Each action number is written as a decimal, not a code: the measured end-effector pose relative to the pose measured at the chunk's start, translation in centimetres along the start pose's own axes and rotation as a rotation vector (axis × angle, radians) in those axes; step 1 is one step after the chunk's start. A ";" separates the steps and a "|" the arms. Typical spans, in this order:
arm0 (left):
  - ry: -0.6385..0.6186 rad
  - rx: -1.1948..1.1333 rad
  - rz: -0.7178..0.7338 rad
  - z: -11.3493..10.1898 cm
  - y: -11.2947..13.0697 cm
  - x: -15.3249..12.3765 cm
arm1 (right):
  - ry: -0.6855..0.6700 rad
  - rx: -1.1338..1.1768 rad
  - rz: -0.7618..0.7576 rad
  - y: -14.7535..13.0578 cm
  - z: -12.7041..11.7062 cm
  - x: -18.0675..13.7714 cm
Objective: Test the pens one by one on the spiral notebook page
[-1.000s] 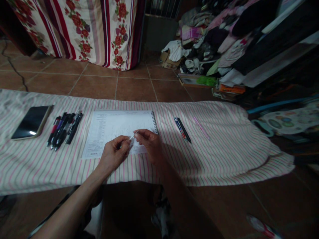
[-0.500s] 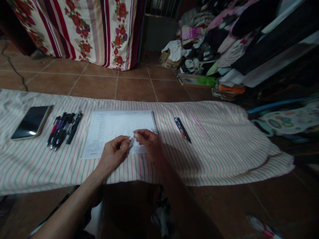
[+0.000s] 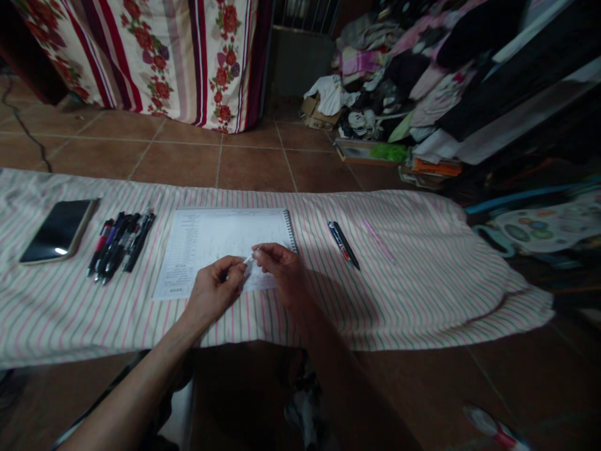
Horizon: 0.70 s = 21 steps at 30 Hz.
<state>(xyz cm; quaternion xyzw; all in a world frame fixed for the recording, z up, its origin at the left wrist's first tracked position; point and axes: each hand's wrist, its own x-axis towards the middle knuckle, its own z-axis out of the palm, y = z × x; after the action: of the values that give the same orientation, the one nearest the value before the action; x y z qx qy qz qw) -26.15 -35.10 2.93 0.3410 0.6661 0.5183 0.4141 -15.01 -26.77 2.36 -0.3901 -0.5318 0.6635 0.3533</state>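
Over a spiral-bound notebook (image 3: 230, 227) with printed and handwritten marks, my two hands meet at a thin whitish pen-like piece (image 3: 248, 258). My left hand (image 3: 216, 285) is closed, pinching the piece's lower left end between thumb and fingers. At its upper right end, the fingertips of my right hand (image 3: 282, 268) are pinched together on it. Most of the piece is covered by fingers, so its exact kind is unclear. To the right of the notebook lie two dark pens (image 3: 344, 244) side by side, and beyond them a slim pink pen-like stick (image 3: 379, 241).
A striped cloth (image 3: 422, 282) covers the low table. On the left are a bundle of several pens (image 3: 119, 247) and a phone (image 3: 59, 230). Behind stand a floral curtain (image 3: 159, 56) and piled clothes (image 3: 370, 75) on the tiled floor (image 3: 253, 156).
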 end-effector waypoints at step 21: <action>0.000 0.047 -0.008 -0.3 -0.8 0.3 | 0.089 0.172 0.069 -1.0 -0.6 -0.1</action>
<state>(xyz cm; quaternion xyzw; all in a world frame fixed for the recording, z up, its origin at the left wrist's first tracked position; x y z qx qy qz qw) -26.50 -35.16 2.10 0.3480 0.6793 0.5010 0.4080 -14.39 -26.41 3.26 -0.4058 -0.4430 0.7002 0.3857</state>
